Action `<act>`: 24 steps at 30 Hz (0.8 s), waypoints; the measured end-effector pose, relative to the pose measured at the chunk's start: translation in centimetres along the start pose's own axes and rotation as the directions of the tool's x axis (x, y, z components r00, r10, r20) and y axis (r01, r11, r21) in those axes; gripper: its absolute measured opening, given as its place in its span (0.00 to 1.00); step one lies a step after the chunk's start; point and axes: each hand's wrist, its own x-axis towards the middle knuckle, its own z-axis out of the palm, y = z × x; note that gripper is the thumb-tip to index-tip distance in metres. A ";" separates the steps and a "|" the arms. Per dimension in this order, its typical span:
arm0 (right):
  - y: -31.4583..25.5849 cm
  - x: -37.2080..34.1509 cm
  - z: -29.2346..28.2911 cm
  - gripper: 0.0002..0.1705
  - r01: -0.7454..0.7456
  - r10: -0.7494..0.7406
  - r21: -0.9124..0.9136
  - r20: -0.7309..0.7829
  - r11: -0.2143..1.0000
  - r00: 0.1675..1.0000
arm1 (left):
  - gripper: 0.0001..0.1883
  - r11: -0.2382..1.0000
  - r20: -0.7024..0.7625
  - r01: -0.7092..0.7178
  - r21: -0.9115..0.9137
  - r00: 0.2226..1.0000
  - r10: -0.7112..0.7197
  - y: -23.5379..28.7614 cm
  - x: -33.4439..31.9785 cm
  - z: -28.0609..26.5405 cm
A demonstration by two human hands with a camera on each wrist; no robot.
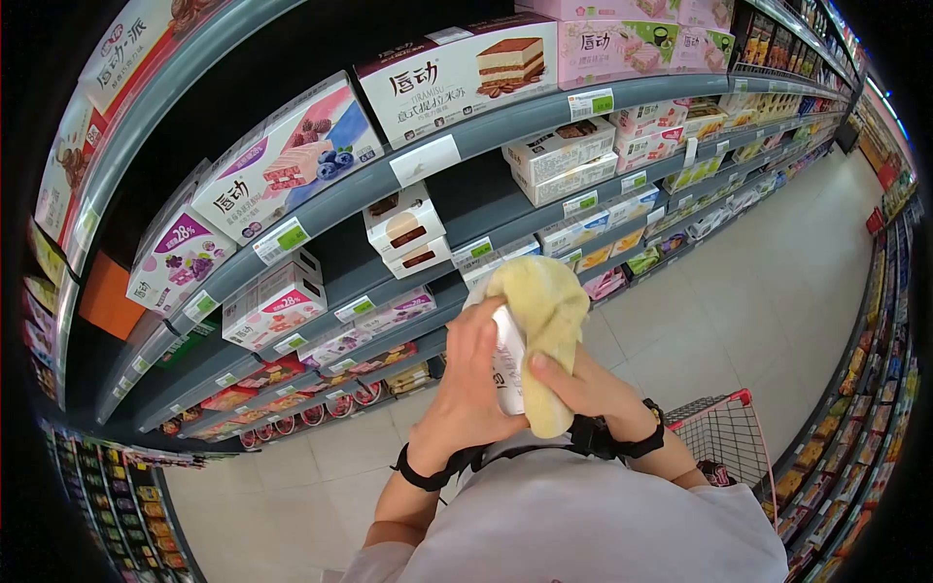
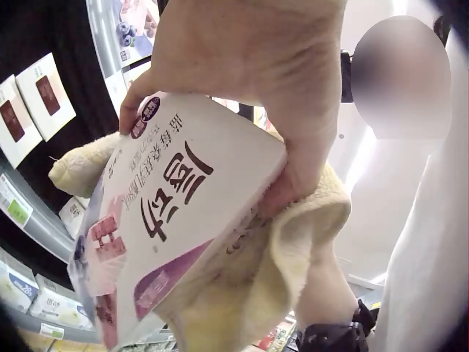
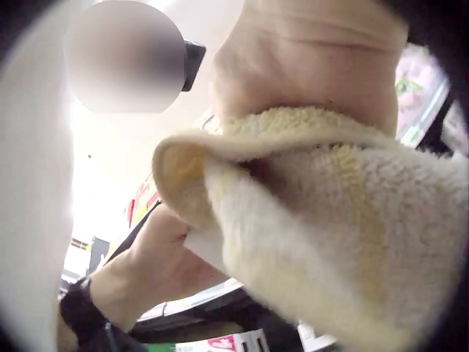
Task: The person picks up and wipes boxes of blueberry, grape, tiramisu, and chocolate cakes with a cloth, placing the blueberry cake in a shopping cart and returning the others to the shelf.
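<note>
My left hand (image 1: 465, 387) grips a white snack cake box (image 1: 508, 367) in front of my chest, fingers over one edge and thumb on the opposite one. In the left wrist view the carton (image 2: 183, 165) is tilted, its pink and purple printed face towards the camera. A yellow terry towel (image 1: 546, 296) is in my right hand (image 1: 595, 396), thumb on top of the cloth. It lies against the far side of the box and folds around its edge. The right wrist view is mostly filled by the loose towel (image 3: 315, 220), which hides the right fingers.
Shelves with price tags curve along the left and front. A tiramisu cake box (image 1: 462, 78) and a blueberry cake box (image 1: 292, 160) stand on the upper shelf. Beside my right arm is a wire shopping cart (image 1: 724, 437). Tiled floor (image 1: 680, 321) stretches down the aisle.
</note>
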 end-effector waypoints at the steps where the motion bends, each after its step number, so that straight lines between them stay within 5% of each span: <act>1: 1.0 0.4 0.1 0.38 -0.030 0.038 0.084 -0.093 0.996 0.995 | 0.65 0.998 0.021 -0.059 0.030 0.998 0.058 0.0 0.1 0.0; 4: 3.6 2.1 -1.4 0.39 -0.166 0.193 0.118 -0.285 0.979 0.939 | 0.65 0.991 0.032 -0.071 -0.118 0.997 0.075 0.1 -0.2 0.0; 6: 4.1 3.0 -3.4 0.37 -0.159 0.205 0.195 -0.246 0.968 0.947 | 0.66 0.999 0.138 0.026 -0.031 0.990 -0.022 1.6 0.3 -1.5; 8: 7.2 2.9 -5.7 0.34 -0.403 0.464 0.275 -0.214 0.873 0.859 | 0.67 0.992 0.232 0.111 0.063 0.965 -0.123 1.5 0.0 -1.8; 10: 8.9 1.8 -7.2 0.33 -0.394 0.477 0.326 -0.235 0.859 0.847 | 0.68 0.930 -0.160 -0.012 -0.368 0.986 -0.051 -0.5 -1.3 -0.7; 12: 9.6 1.7 -7.8 0.32 -0.384 0.492 0.378 -0.251 0.842 0.833 | 0.65 0.905 -0.224 0.026 -0.424 0.965 -0.132 -1.4 -1.5 -1.0; 14: 9.7 1.9 -8.0 0.30 0.077 0.034 0.509 -0.206 0.857 0.978 | 0.57 0.730 -0.185 0.165 -0.663 0.909 -0.374 -2.4 -1.6 -1.6; 16: 9.0 0.7 -7.6 0.30 0.044 0.141 0.576 -0.273 0.817 0.952 | 0.50 0.624 -0.162 0.233 -0.746 0.845 -0.510 -2.9 -1.7 -1.4; 18: 8.2 -0.5 -7.2 0.33 0.017 0.341 0.695 -0.375 0.719 0.862 | 0.43 0.240 0.017 0.292 -0.926 0.666 -0.746 -4.4 -1.9 -1.2; 19: 8.5 -0.9 -7.2 0.33 0.023 0.336 0.693 -0.378 0.721 0.862 | 0.36 0.196 0.057 0.308 -0.931 0.655 -0.753 -4.5 -1.9 -1.2; 20: 9.2 -1.3 -7.3 0.32 0.005 0.266 0.566 -0.396 0.824 0.879 | 0.36 0.198 0.057 0.306 -0.931 0.659 -0.750 -4.5 -1.8 -1.4; 22: 9.5 -1.8 -7.4 0.32 -0.022 0.131 0.272 -0.391 0.962 0.911 | 0.36 -0.009 0.219 0.354 -0.935 0.558 -0.801 -4.3 -1.6 -1.9; 23: 9.3 -2.2 -7.9 0.32 0.092 -0.055 0.152 -0.229 0.984 0.972 | 0.34 0.012 0.226 0.376 -0.927 0.581 -0.782 -4.8 -2.0 -1.7; 24: 8.5 -2.1 -7.7 0.32 0.089 -0.053 0.153 -0.226 0.984 0.973 | 0.34 0.011 0.224 0.375 -0.927 0.578 -0.784 -4.6 -2.1 -2.0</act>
